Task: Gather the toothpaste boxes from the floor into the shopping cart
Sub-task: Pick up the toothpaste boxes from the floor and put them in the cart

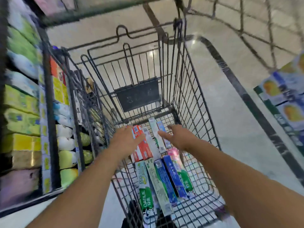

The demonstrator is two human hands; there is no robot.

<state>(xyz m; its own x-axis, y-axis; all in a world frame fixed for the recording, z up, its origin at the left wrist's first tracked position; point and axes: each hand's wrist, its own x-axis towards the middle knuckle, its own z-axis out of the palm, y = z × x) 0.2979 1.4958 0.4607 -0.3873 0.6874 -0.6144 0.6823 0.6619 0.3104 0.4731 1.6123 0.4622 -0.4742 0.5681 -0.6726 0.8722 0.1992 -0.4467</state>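
Toothpaste boxes (158, 168) in shopping cart (189, 83), beneath both open hands, left (126, 139), right (177, 137)

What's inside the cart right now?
Toothpaste boxes lie on the cart floor: a red box, a green Darlie box, a blue box and others. The left hand and right hand cover parts of the far boxes.

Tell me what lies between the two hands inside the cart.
In the head view, between the left hand and the right hand lie toothpaste boxes: a red one and pale ones, on the cart's wire floor.
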